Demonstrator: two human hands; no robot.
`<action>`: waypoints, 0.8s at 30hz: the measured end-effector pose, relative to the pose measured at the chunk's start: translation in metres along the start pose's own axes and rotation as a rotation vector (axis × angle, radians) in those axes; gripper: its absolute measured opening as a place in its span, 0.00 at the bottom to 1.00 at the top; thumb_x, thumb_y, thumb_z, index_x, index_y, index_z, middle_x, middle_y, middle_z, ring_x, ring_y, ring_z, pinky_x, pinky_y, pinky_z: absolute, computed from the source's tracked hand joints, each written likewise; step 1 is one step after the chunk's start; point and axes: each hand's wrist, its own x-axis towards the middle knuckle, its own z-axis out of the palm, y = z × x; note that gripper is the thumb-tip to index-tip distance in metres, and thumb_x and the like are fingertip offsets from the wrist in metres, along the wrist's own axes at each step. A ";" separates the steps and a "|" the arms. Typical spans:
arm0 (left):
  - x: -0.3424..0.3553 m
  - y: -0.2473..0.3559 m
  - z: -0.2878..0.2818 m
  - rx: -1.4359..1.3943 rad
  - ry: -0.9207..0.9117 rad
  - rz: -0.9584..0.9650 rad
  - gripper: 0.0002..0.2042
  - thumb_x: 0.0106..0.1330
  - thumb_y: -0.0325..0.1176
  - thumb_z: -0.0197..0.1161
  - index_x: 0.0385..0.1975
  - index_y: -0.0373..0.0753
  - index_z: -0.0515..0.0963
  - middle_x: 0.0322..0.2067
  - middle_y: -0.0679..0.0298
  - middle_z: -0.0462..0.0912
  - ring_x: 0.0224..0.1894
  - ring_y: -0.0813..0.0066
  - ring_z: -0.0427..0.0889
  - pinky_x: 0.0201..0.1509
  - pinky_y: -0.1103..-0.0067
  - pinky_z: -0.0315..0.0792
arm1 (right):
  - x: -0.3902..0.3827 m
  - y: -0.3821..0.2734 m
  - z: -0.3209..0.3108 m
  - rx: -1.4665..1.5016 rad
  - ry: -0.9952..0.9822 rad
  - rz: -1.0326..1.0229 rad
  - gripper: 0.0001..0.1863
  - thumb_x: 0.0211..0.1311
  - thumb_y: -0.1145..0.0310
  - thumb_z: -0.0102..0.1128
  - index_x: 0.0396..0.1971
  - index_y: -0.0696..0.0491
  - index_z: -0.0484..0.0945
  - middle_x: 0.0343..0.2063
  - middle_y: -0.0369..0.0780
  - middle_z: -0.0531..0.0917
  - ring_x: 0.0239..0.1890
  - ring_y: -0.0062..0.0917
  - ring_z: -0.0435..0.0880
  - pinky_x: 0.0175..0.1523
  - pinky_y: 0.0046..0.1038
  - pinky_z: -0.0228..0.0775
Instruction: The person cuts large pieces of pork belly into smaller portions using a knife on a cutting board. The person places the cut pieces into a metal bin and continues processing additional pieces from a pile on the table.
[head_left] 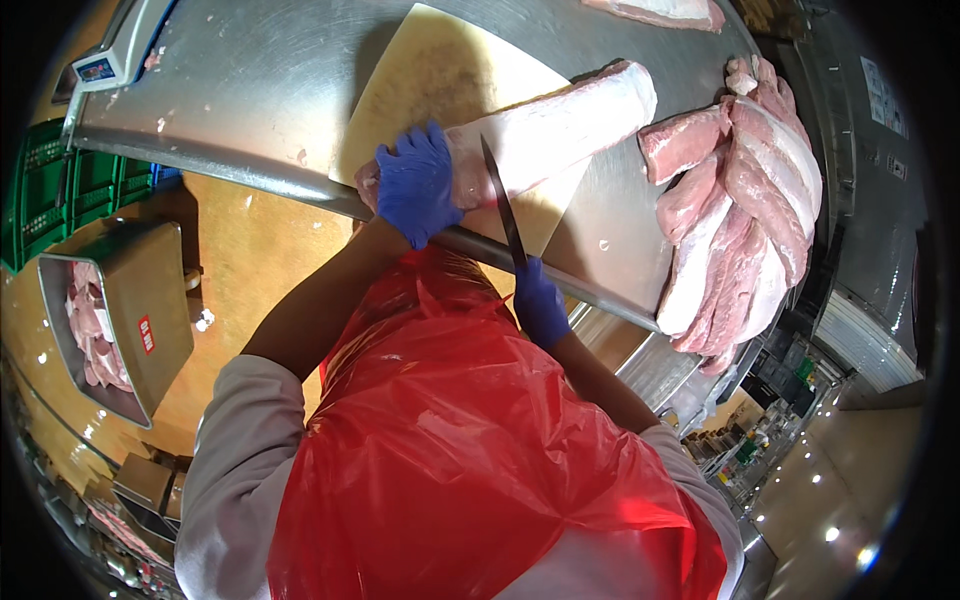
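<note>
A long pale piece of meat, looking like a pork loin [560,125], lies across a cream cutting board [430,60], its fat side up. My left hand [415,185], in a blue glove, grips the loin near its left end, fingers laid over the top. In my right hand [541,305], also gloved in blue, is a knife [503,205]. The handle is mostly hidden in the closed fingers. Its dark, narrow blade points away from me, with the tip over the middle of the loin; whether it touches the meat I cannot tell.
The board sits on a steel table [260,75] whose near edge runs before me. A heap of loins [745,200] is at the right, another meat piece [665,10] at the far edge. A scale [120,45], green crates [95,185] and a tub [150,320] of meat trimmings are left.
</note>
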 end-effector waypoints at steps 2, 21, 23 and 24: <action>0.000 -0.001 0.009 0.023 0.075 0.062 0.45 0.41 0.54 0.76 0.58 0.33 0.67 0.44 0.58 0.75 0.45 0.65 0.77 0.44 0.64 0.70 | -0.009 0.006 -0.001 -0.075 -0.113 0.106 0.05 0.72 0.70 0.45 0.42 0.56 0.65 0.27 0.57 0.80 0.31 0.60 0.80 0.34 0.54 0.72; 0.081 -0.217 0.002 -1.416 -0.231 -0.346 0.30 0.59 0.43 0.71 0.58 0.30 0.76 0.47 0.58 0.83 0.46 0.68 0.82 0.56 0.73 0.76 | -0.076 0.059 -0.038 -0.097 -0.089 -0.001 0.08 0.74 0.65 0.48 0.42 0.54 0.66 0.25 0.52 0.82 0.26 0.53 0.83 0.29 0.52 0.73; 0.102 -0.221 -0.053 -1.853 -0.036 -0.344 0.27 0.62 0.41 0.69 0.59 0.33 0.76 0.51 0.58 0.82 0.50 0.65 0.81 0.59 0.72 0.75 | -0.080 0.059 -0.035 -0.061 0.024 0.062 0.09 0.74 0.63 0.49 0.39 0.54 0.66 0.23 0.51 0.81 0.24 0.52 0.82 0.26 0.51 0.73; 0.118 -0.221 -0.092 -1.925 -0.039 -0.338 0.26 0.64 0.41 0.67 0.59 0.34 0.75 0.52 0.57 0.82 0.52 0.64 0.82 0.61 0.70 0.76 | -0.073 0.051 -0.036 -0.068 0.097 0.103 0.10 0.74 0.63 0.49 0.37 0.54 0.66 0.22 0.51 0.81 0.23 0.51 0.82 0.26 0.51 0.72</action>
